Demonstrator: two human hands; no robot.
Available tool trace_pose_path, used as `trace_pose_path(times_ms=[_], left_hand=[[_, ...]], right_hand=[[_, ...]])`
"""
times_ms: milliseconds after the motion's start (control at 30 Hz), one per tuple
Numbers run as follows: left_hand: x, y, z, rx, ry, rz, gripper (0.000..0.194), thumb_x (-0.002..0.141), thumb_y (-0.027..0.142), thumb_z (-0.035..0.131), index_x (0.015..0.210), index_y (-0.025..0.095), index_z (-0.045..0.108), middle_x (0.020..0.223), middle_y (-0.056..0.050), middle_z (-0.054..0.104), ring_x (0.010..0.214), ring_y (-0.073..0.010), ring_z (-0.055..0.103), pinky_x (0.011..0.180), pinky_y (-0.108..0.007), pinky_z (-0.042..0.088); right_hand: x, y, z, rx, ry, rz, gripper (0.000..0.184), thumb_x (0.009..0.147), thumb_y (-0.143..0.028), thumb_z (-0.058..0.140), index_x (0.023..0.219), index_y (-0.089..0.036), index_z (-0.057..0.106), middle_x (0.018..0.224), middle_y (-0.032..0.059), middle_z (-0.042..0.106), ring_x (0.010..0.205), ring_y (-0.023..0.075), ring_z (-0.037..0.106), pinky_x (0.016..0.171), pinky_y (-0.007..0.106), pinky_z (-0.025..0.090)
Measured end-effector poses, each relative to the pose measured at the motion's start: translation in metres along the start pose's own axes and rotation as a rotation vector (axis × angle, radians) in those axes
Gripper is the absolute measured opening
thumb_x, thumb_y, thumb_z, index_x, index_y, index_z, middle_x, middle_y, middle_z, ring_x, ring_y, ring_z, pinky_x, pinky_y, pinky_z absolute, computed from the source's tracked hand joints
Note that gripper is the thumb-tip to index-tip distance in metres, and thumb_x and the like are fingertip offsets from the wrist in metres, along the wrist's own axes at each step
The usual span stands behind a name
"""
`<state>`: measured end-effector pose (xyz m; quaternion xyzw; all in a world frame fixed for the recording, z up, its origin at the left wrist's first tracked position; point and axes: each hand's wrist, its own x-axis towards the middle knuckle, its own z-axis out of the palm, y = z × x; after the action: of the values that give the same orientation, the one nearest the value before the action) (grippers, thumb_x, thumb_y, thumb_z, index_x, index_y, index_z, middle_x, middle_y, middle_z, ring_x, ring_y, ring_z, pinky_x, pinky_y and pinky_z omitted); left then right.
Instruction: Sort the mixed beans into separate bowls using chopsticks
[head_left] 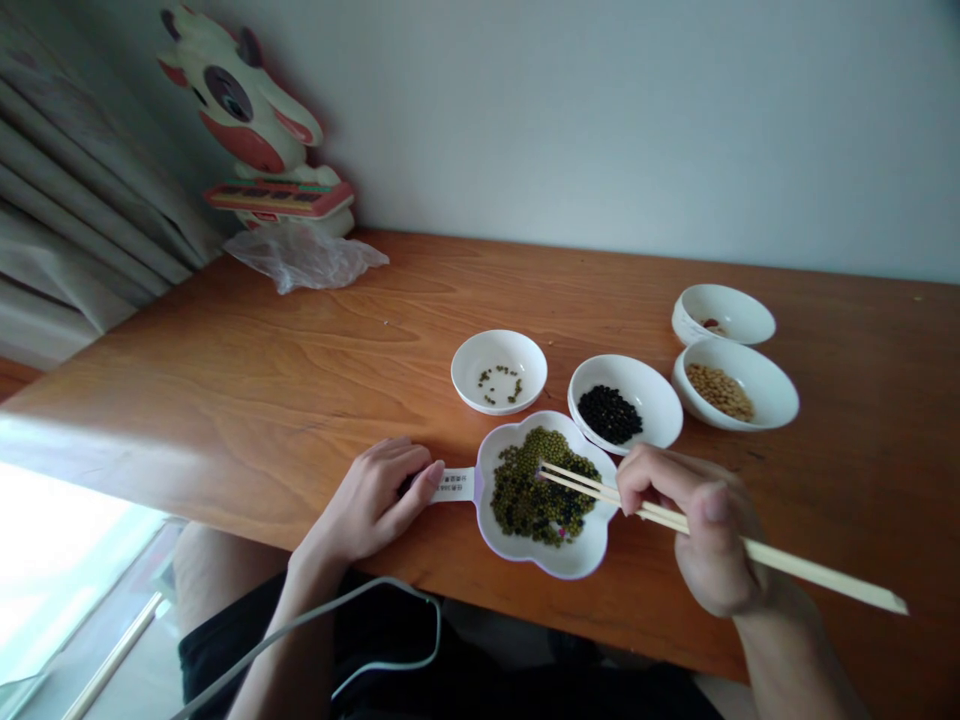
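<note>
A white flower-shaped dish (489, 440) with a lilac rim lies near the table's front edge. Mixed green and black beans (544, 490) cover its bottom, with a few small pink bits among them. My left hand (386, 495) is closed round the far left end of the dish's handle (454, 485), which bears a printed label. Wooden chopsticks (817, 570) are gripped in my right hand (709, 525) over the dish's right side. Their tips reach down to the beans near the dish's middle; whether a bean sits between them is too small to tell.
Behind the dish stand a white bowl (463, 370) with scattered green beans and another bowl (664, 395) of black beans. Further right are a bowl (784, 395) of yellow beans and a bowl (746, 310) with reddish bits. A cow-shaped toy keyboard (277, 200) and plastic bag (307, 260) sit back left.
</note>
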<state>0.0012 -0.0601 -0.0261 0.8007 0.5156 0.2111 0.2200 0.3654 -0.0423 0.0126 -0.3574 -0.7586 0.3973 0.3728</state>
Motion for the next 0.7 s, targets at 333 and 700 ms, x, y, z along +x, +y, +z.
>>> trace_pose_path(times_ms=[333,700], left_hand=[[-0.001,-0.004,0.002,0.003,-0.010,-0.003,0.041,0.116,0.037,0.041,0.079,0.022,0.049,0.077,-0.003,0.059,0.073,-0.0200,0.051,0.074,-0.035,0.038],[-0.002,-0.002,0.000,-0.007,-0.005,-0.006,0.039,0.115,0.036,0.043,0.080,0.021,0.051,0.079,-0.003,0.060,0.074,-0.0197,0.052,0.074,-0.035,0.039]], right_hand=[[0.001,-0.003,0.000,-0.039,0.025,-0.015,0.073,0.110,-0.072,0.013,0.079,-0.023,0.058,0.075,0.0025,0.060,0.068,0.0188,0.056,0.064,0.036,0.038],[-0.001,-0.010,-0.006,-0.003,0.177,-0.084,0.072,0.109,-0.073,0.023,0.074,-0.024,0.063,0.070,0.0027,0.062,0.063,0.0196,0.057,0.061,0.037,0.038]])
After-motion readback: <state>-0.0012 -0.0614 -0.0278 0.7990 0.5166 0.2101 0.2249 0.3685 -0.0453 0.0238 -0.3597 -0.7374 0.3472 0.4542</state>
